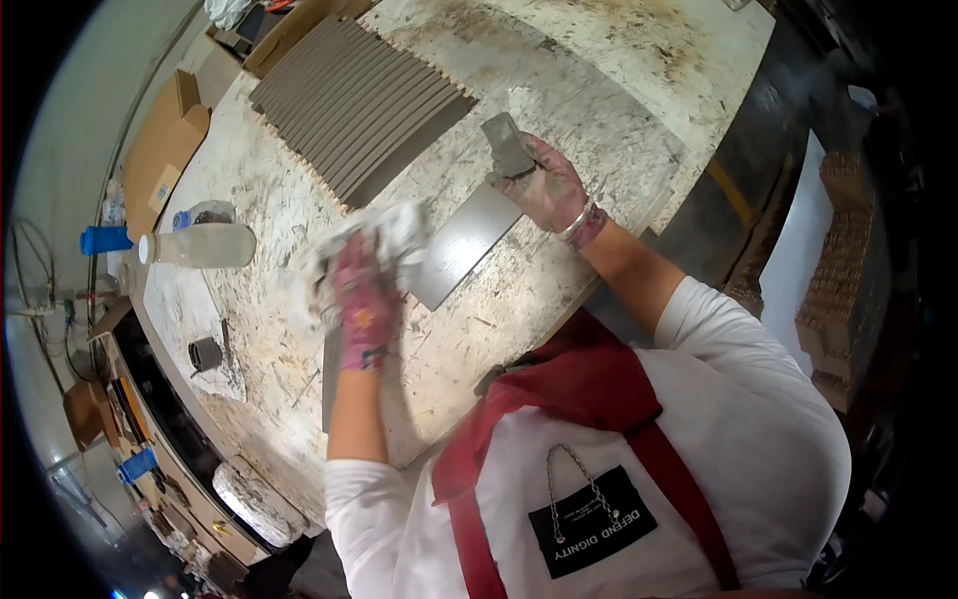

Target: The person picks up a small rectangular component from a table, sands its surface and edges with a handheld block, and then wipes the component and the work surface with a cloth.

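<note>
A bunched white rag (324, 270), smeared by motion, is in my left hand (364, 299), whose fingers press down on it over the table. My right hand (549, 192) grips a small grey flexible piece (507, 145) that looks like folded sandpaper. Below that hand a flat grey rectangular panel (469, 245) lies on the table, with a light sheen on its face. The rag is close to the panel's left end; whether they touch I cannot tell. Another grey strip (330, 384) shows partly beside my left forearm.
Beyond my hands, grey panels (364, 110) stand in a close row on the stained white table (559, 290). At left are a clear bottle (205, 247), a cardboard piece (165, 150) and a small dark roll (205, 353). Stacked brown cardboard (838, 270) is off the table's right.
</note>
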Demonstrator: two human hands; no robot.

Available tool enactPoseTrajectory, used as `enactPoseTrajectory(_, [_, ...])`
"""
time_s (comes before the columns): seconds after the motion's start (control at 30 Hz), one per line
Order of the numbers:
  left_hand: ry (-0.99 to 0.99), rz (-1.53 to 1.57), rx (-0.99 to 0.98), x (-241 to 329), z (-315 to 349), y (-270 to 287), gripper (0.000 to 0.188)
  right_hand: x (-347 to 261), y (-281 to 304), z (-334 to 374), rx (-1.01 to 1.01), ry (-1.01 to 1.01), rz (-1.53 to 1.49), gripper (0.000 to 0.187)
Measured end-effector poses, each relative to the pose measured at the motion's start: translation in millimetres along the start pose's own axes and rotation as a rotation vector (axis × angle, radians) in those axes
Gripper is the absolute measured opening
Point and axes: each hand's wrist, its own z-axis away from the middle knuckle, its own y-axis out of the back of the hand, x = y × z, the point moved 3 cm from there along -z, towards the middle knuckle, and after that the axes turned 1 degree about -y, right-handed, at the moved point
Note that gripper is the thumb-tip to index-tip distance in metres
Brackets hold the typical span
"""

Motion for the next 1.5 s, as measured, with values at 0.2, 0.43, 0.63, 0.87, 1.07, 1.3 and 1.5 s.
enactPoseTrajectory(0.2, [0.246,-0.184,0.053,-23.1,7.9,92.2,0.045,-6.9,-1.0,2.7,-0.043,0.444,1.653,0.041])
enactPoseTrajectory(0.43, [-0.073,0.111,-0.256,110.6,-24.6,24.5,0.072,-5.7,-35.7,16.5,-0.105,-0.085,0.147,0.028])
enactPoseTrajectory(0.63, [0.168,0.842,-0.710,73.0,-20.8,30.6,0.055,-39.9,-27.1,55.9,-0.061,-0.083,0.117,0.028])
enactPoseTrajectory(0.87, [-0.015,0.274,-0.141,47.4,-33.4,20.6,0.035,-75.6,-29.1,87.3,-0.005,0.102,0.638,0.034])
enactPoseTrajectory(1.07, [-0.031,0.060,-0.009,81.1,-24.3,-7.5,0.065,-65.5,-40.1,52.3,0.107,0.118,1.194,0.053])
enactPoseTrajectory(1.3, [-0.062,0.073,0.021,78.0,-20.9,-9.9,0.066,-28.4,-69.2,11.0,-0.038,0.291,1.762,0.041])
enactPoseTrajectory(1.5, [-0.029,0.085,-0.045,74.3,-22.9,-11.2,0.065,-35.0,-66.4,50.8,-0.110,0.319,1.948,0.038])
